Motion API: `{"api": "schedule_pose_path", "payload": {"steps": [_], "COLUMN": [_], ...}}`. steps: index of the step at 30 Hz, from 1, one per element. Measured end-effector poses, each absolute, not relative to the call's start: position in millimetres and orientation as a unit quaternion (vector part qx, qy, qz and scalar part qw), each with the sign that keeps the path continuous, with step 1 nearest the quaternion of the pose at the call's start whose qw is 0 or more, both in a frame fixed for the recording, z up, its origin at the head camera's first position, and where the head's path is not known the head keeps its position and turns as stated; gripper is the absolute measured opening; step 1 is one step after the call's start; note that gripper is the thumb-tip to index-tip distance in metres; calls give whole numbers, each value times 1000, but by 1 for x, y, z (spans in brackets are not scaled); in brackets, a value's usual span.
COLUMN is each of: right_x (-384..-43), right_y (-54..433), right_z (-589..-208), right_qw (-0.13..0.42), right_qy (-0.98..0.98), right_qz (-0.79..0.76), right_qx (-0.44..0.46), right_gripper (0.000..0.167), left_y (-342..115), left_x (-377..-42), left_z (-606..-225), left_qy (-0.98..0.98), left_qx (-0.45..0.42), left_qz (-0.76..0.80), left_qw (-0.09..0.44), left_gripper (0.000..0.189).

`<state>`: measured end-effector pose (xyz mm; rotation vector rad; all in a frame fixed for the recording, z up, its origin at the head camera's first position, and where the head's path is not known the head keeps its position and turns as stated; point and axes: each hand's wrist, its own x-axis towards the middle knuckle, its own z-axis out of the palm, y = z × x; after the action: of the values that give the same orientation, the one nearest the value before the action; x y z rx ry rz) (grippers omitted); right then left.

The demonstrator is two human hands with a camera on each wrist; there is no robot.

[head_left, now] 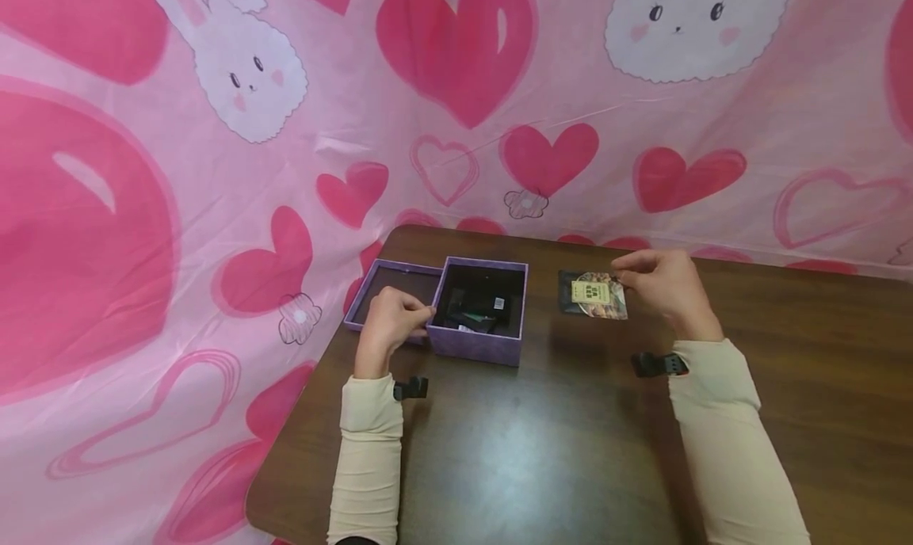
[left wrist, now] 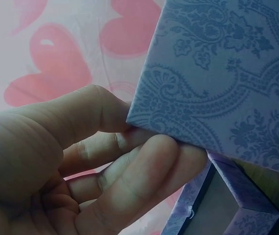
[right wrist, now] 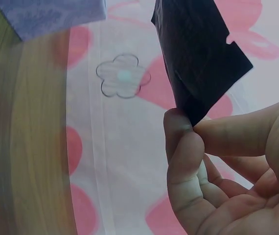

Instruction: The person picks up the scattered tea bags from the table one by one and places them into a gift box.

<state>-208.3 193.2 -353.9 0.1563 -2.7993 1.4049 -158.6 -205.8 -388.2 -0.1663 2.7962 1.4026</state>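
Note:
My right hand (head_left: 663, 283) pinches a small packet (head_left: 594, 295) by its edge, raised over the table to the right of the box. Its face in the head view has a yellow label and a food picture; the right wrist view shows a dark side (right wrist: 198, 54) with a notch in one edge. My left hand (head_left: 391, 323) grips the near left corner of a purple patterned box (head_left: 474, 345), thumb and fingers at its edge in the left wrist view. Inside the open-topped box lie several dark packets (head_left: 474, 307), one with a white barcode label.
To the left of the box lies its purple lid (head_left: 371, 291), inner side up, partly behind my left hand. Both stand on a brown wooden table (head_left: 513, 450) with a rounded left corner. A pink heart-printed cloth (head_left: 456, 173) hangs behind and along the left side.

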Motion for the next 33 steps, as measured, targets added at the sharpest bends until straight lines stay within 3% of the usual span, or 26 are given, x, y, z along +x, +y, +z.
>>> {"api": "schedule_pose_path", "payload": {"steps": [33], "right_x": [-232], "right_y": [122], "right_z": [-349], "right_qw": [-29], "right_qy": [-868], "right_qz": [488], "right_qx": [87], "right_gripper": [23], "left_y": [-206], "left_x": [-161], "left_z": [-389], "left_qy": [893], "left_qx": [-47], "left_qz": [447], "left_qw": [1], "left_gripper": [14]}}
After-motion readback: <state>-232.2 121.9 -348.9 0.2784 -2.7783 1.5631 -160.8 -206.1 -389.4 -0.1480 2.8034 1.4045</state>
